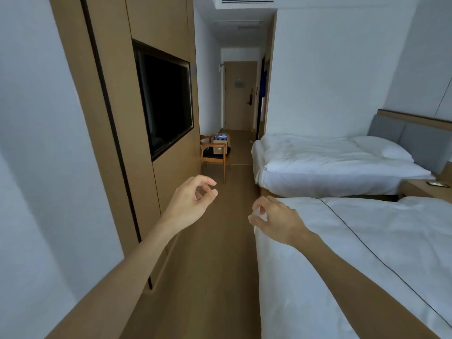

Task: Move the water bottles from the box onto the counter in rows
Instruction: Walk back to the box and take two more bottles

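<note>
No counter shows anywhere in the head view, and the water bottles are far off and small: only a cluster of blue-white tops can be made out, so their number and how they stand cannot be told. They sit inside an open cardboard box that rests on the seat of a wooden chair, whose left side is partly cut off by the wood wall panel.

Both forearms reach forward over the wooden floor, well apart from the box. The left hand is raised with its palm turned inward, fingers loosely curled and the thumb near the fingertips, with nothing in it. The right hand hangs palm down over the corner of the near bed, fingers loosely bent and spread, also empty.

A black television is set in the panel. A second bed with a pillow lies beyond the near one, and a closed door ends the hallway.
</note>
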The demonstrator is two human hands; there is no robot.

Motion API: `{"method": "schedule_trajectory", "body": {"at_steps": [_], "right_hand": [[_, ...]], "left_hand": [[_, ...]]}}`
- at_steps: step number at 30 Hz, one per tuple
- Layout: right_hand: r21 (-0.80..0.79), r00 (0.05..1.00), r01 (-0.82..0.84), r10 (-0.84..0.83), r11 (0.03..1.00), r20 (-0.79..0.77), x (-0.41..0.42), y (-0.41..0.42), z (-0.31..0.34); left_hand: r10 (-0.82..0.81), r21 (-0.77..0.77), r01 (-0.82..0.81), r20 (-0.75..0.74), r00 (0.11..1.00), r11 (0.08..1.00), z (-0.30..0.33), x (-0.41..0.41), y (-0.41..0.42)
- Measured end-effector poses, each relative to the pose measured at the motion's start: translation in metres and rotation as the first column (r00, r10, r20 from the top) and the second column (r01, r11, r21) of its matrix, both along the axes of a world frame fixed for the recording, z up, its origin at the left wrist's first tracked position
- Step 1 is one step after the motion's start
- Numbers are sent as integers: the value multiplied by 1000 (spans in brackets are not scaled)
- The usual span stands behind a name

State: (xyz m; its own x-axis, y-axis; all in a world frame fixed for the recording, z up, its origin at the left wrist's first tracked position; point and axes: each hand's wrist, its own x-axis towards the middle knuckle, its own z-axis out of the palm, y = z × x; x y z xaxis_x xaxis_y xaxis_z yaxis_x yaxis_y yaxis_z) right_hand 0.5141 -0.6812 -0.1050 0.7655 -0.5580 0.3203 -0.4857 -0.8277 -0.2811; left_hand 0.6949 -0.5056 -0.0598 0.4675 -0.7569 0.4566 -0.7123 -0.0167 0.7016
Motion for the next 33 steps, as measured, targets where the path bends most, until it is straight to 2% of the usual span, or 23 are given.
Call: {"method": "schedule_trajectory", "body": {"at_steps": [7,16,25,33], "right_hand": [[9,999,47,-47,999,12,90,-106,3],[14,998,62,-62,998,3,190,-256,-3],[40,999,-27,28,999,-25,295,-431,11],[53,994,-97,99,994,-40,389,-557,6]], "left_hand": [[-21,39,19,70,997,999,11,99,-118],[-58,36,55,67,996,998,-2,206,-272],[-1,37,-1,54,999,999,0,302,-440],[54,70,-57,33,998,996,1,383,-549]]}}
